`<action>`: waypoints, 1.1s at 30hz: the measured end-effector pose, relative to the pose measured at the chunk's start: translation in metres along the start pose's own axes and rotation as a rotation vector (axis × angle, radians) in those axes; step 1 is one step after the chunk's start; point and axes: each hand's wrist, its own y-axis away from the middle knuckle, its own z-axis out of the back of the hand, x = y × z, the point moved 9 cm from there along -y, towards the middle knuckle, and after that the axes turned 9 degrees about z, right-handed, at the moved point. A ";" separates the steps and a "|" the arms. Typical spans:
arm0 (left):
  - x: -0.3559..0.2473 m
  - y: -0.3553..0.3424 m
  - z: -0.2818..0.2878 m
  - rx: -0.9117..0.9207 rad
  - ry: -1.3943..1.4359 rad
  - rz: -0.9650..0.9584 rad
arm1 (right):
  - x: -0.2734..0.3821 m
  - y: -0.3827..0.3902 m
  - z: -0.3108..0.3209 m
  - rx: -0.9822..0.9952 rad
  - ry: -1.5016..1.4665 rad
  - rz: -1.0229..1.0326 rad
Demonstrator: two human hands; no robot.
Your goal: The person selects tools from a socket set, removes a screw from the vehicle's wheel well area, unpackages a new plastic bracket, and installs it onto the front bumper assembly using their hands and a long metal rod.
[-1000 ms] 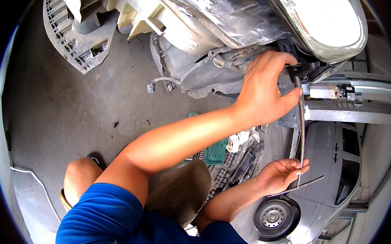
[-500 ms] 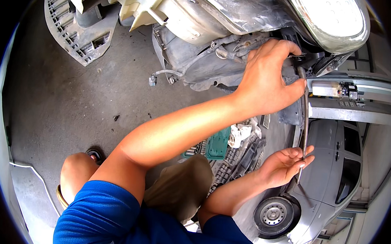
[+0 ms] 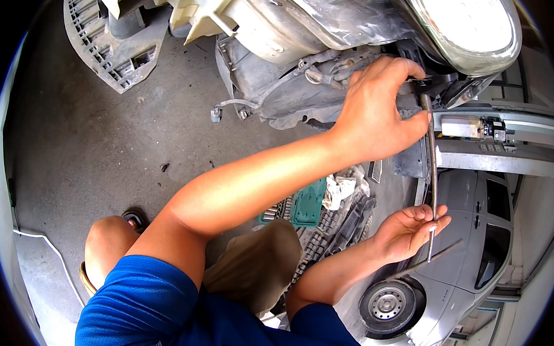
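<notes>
A long, thin metal T-handle wrench (image 3: 432, 162) runs up to the underside of a car's front, below the headlight (image 3: 476, 27). My left hand (image 3: 377, 109) curls round the wrench's upper end, thumb against the shaft and fingertips up by a dark bracket (image 3: 441, 84). The far side of its grip is hidden. Lower on the shaft, my right hand (image 3: 405, 233) closes lightly with thumb and fingers. Just beyond it the crossbar (image 3: 448, 249) lies slantwise across the shaft's end.
Loose wiring with a connector (image 3: 216, 114) hangs beneath the car front. On the floor lie an open green socket case (image 3: 308, 206), a white rag (image 3: 338, 192) and a dark grille (image 3: 353, 221). A removed plastic panel (image 3: 111, 45) is at upper left; a silver car (image 3: 445, 244) stands right.
The crossbar has turned about the shaft and now slants up to the right. My right hand has shifted slightly right, and the left has barely moved.
</notes>
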 end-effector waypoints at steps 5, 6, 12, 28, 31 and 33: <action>0.000 0.000 0.000 -0.004 0.008 -0.001 | 0.003 -0.006 0.012 0.073 0.117 0.056; -0.001 0.000 0.000 -0.001 0.007 -0.002 | 0.003 -0.007 0.014 0.056 0.123 0.058; 0.000 0.000 0.000 -0.004 0.011 -0.008 | -0.007 -0.007 -0.005 0.211 -0.036 -0.071; -0.003 0.004 0.000 -0.016 -0.003 -0.069 | -0.012 -0.008 -0.006 0.092 0.115 -0.015; 0.010 0.011 0.000 -0.027 0.128 0.088 | -0.015 -0.010 -0.006 0.195 0.020 -0.052; 0.024 0.012 0.003 -0.070 0.223 0.212 | -0.014 -0.010 -0.008 0.217 0.019 -0.044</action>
